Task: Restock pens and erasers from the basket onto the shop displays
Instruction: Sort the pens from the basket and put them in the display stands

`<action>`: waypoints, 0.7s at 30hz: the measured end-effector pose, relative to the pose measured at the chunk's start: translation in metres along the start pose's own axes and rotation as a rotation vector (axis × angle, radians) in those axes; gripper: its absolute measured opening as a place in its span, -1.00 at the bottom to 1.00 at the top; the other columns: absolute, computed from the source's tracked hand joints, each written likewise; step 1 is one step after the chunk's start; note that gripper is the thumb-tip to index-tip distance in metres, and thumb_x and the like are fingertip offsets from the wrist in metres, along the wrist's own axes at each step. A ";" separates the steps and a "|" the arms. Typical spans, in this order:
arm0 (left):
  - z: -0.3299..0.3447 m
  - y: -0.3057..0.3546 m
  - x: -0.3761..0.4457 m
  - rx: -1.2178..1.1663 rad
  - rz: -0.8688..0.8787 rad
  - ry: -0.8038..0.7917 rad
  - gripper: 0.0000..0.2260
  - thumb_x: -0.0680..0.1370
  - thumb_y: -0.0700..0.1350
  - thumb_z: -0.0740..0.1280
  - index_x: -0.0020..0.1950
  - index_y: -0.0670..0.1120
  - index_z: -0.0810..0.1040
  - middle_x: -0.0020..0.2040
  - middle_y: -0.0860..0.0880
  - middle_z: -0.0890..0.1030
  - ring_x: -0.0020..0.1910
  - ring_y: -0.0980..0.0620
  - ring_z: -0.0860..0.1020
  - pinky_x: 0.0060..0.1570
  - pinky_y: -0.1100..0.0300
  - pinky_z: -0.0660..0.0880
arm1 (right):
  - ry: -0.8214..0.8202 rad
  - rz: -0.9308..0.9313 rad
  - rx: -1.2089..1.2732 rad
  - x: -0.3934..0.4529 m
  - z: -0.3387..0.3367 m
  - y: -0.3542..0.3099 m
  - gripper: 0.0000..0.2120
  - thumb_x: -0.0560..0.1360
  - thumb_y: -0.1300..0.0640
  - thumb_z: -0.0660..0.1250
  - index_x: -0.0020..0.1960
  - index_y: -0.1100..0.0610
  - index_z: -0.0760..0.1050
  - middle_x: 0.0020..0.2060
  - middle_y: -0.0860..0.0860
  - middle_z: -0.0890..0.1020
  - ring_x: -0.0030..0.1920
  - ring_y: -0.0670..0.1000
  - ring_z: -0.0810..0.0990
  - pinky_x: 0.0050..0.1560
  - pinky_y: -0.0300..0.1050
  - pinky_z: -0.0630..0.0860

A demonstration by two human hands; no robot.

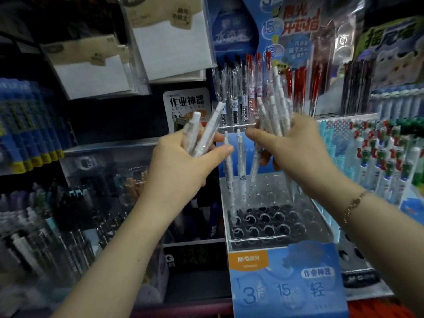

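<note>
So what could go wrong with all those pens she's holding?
1. The right hand grips a big fanned bunch of white pens; some could slip out and fall, maybe behind the clear rack.
2. The left hand holds a few more pens, so neither hand is free to catch a dropped one.
3. Three pens already standing in the rack lean loosely; a lowering hand might knock them over.

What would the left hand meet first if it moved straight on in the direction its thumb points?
Probably the right hand, whose thumb tip lies just across a small gap from the left hand. Depth is unclear, so it may pass in front of the white pens standing in the display.
</note>
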State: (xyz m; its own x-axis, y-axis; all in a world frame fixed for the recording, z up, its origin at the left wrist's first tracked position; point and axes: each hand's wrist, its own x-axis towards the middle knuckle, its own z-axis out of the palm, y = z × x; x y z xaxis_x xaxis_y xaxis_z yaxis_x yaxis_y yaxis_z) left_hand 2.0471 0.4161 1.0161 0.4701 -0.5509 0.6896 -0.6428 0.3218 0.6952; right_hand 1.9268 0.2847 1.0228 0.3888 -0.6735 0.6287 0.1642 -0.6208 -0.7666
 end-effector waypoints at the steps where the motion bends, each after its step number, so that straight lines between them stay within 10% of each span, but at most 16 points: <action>1: 0.002 -0.003 0.003 0.030 -0.026 -0.024 -0.90 0.36 -0.02 0.53 -0.18 0.10 0.65 -0.42 0.11 0.58 -0.58 0.19 0.41 -0.55 0.32 0.37 | -0.011 -0.009 -0.016 -0.002 0.001 0.000 -0.85 0.43 0.13 0.45 -0.23 0.14 0.50 -0.52 0.07 0.58 -0.58 -0.04 0.54 -0.62 -0.31 0.35; 21: 0.010 -0.020 0.010 -0.036 -0.083 -0.079 -0.76 0.41 -0.14 0.51 -0.29 0.21 0.60 -0.56 0.11 0.46 -0.63 0.17 0.36 -0.60 0.36 0.30 | -0.346 -0.143 -0.459 -0.013 0.000 -0.007 -0.66 0.40 0.13 0.48 -0.04 0.03 0.31 -0.31 -0.04 0.63 -0.48 -0.16 0.61 -0.54 -0.25 0.51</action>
State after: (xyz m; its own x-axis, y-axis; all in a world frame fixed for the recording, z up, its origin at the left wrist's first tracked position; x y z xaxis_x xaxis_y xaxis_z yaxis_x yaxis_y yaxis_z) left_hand 2.0584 0.3966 1.0068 0.4709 -0.6353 0.6121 -0.5807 0.2991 0.7572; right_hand 1.9212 0.2976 1.0198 0.6776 -0.4480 0.5832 -0.1420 -0.8578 -0.4940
